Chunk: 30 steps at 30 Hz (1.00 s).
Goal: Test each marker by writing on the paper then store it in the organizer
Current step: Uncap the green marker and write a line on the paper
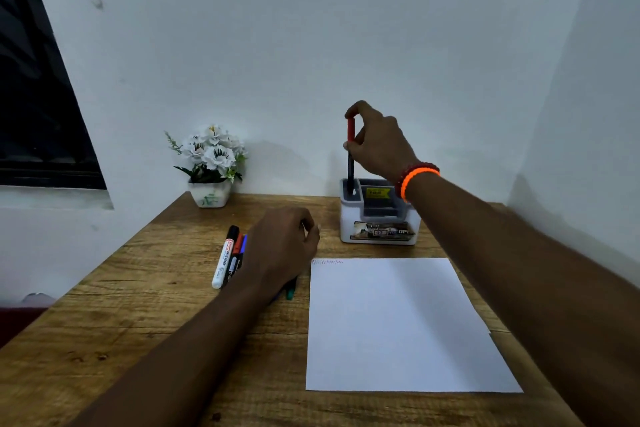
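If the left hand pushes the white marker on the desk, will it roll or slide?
The white marker looks round and smooth, so a sideways push would probably roll it. It lies against other markers, which may stop it on that side. It seems stiff and light, so the left hand could likely lift it easily.

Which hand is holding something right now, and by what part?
The right hand pinches the red-capped marker by its cap end, its lower tip in the organizer. The left hand rests over the markers on the table, no clear grip.
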{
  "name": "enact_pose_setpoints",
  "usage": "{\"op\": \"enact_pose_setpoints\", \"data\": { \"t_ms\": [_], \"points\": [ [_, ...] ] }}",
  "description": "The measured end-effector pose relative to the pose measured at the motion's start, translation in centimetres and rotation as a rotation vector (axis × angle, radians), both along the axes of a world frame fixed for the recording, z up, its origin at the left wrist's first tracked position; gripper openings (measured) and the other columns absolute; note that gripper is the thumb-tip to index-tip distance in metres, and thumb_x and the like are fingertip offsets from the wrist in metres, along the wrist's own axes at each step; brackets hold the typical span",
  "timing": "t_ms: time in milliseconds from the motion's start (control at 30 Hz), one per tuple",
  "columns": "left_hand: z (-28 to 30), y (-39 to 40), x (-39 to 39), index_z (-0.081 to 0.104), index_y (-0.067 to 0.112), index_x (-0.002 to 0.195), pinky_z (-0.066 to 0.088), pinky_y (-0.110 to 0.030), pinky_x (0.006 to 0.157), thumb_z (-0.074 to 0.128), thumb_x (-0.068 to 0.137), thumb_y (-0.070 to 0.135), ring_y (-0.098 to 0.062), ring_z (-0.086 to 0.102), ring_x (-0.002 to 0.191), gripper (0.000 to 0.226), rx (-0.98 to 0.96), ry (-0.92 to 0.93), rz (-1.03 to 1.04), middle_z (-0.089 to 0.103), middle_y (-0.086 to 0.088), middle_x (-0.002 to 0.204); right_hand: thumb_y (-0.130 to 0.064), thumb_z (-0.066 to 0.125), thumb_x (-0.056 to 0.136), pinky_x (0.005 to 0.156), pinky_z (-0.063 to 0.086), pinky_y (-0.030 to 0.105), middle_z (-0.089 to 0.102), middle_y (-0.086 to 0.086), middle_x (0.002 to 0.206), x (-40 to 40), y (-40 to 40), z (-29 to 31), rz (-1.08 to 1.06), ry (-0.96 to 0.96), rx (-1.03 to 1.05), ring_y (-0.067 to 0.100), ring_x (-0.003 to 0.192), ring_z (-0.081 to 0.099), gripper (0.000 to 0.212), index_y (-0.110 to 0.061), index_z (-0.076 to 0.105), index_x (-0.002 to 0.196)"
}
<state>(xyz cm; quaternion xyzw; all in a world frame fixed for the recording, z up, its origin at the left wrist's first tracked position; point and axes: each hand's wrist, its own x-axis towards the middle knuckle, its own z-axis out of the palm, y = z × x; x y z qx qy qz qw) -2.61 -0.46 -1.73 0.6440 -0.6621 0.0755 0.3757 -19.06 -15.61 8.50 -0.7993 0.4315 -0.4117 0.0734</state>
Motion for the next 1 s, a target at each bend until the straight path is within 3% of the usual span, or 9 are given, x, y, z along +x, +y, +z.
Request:
{"op": "enact_pose_setpoints", "data": {
  "t_ms": [367, 467, 600, 667, 733, 800, 900, 1000],
  "points": [
    [-0.3, -0.2, -0.1, 0.076, 0.021, 0.089, 0.054, -0.033, 0.066, 0.07, 0.093, 0.036, -0.009, 0.062, 0.072, 0.017, 0.004, 0.027, -0.007, 0.067, 0.01, 0.073, -0.016, 0.077, 0.091, 0.084, 0.063, 0.053, 0.076, 0.009, 0.091, 0.1, -1.0, -4.5, 0.037, 0.103, 0.085, 0.031, 0.085, 0.073, 0.049, -0.026, 0.051, 0.131],
    [-0.3, -0.2, 0.1, 0.075, 0.022, 0.09, 0.053, -0.032, 0.066, 0.069, 0.093, 0.037, -0.01, 0.062, 0.074, 0.016, 0.019, 0.033, 0.02, 0.067, 0.01, 0.075, -0.015, 0.079, 0.091, 0.091, 0.062, 0.048, 0.076, 0.012, 0.105, -0.4, -0.2, -3.9, 0.063, 0.077, 0.101, 0.025, 0.084, 0.076, 0.062, -0.027, 0.05, 0.144],
    [-0.2, -0.1, 0.4, 0.073, 0.024, 0.091, 0.044, -0.029, 0.065, 0.068, 0.093, 0.036, -0.011, 0.063, 0.082, 0.014, 0.019, 0.01, 0.119, 0.069, 0.009, 0.084, -0.02, 0.077, 0.092, 0.099, 0.055, 0.046, 0.069, 0.015, 0.13, -2.0, 2.7, -2.8, 0.016, 0.012, 0.027, 0.028, 0.119, 0.066, 0.074, -0.029, 0.044, 0.157],
    [-0.2, 0.0, 0.4, 0.072, 0.023, 0.092, 0.038, -0.028, 0.067, 0.068, 0.092, 0.036, -0.012, 0.063, 0.088, 0.014, 0.018, -0.013, 0.181, 0.069, 0.008, 0.089, -0.021, 0.077, 0.092, 0.093, 0.057, 0.042, 0.072, 0.009, 0.116, -2.8, 5.0, -2.9, -0.026, -0.045, -0.028, 0.023, 0.11, 0.068, 0.06, -0.024, 0.054, 0.147],
    [-0.2, 0.1, 0.6, 0.072, 0.022, 0.091, 0.036, -0.028, 0.069, 0.069, 0.091, 0.036, -0.013, 0.062, 0.09, 0.014, 0.024, -0.021, 0.216, 0.068, 0.008, 0.09, -0.023, 0.078, 0.091, 0.077, 0.058, 0.034, 0.073, -0.004, 0.09, -3.3, 7.9, -3.7, -0.025, -0.049, 0.004, 0.012, 0.085, 0.07, 0.031, -0.023, 0.07, 0.121],
    [-0.4, 0.2, 0.7, 0.072, 0.022, 0.09, 0.038, -0.028, 0.069, 0.07, 0.09, 0.036, -0.014, 0.063, 0.09, 0.015, 0.033, -0.018, 0.23, 0.068, 0.007, 0.09, -0.026, 0.079, 0.091, 0.067, 0.053, 0.028, 0.07, -0.011, 0.077, -3.6, 11.0, -5.8, 0.045, 0.069, 0.089, 0.003, 0.071, 0.066, 0.007, -0.022, 0.075, 0.096],
    [-0.5, 0.2, 0.7, 0.071, 0.021, 0.095, 0.04, -0.03, 0.072, 0.07, 0.09, 0.039, -0.016, 0.063, 0.093, 0.019, 0.039, -0.013, 0.245, 0.068, 0.005, 0.094, -0.038, 0.077, 0.093, 0.068, 0.054, 0.029, 0.067, -0.014, 0.076, -3.9, 14.0, -9.3, 0.129, 0.287, 0.16, 0.004, 0.072, 0.064, 0.014, -0.025, 0.077, 0.096],
    [-0.3, 0.3, 0.6, 0.071, 0.021, 0.096, 0.044, -0.031, 0.073, 0.07, 0.09, 0.043, -0.016, 0.063, 0.094, 0.023, 0.065, -0.04, 0.258, 0.068, 0.005, 0.096, -0.044, 0.073, 0.096, 0.071, 0.043, 0.027, 0.053, -0.019, 0.076, -3.9, 14.3, -10.5, 0.14, 0.366, 0.131, 0.006, 0.08, 0.057, 0.021, -0.024, 0.078, 0.103]
  ]
}}
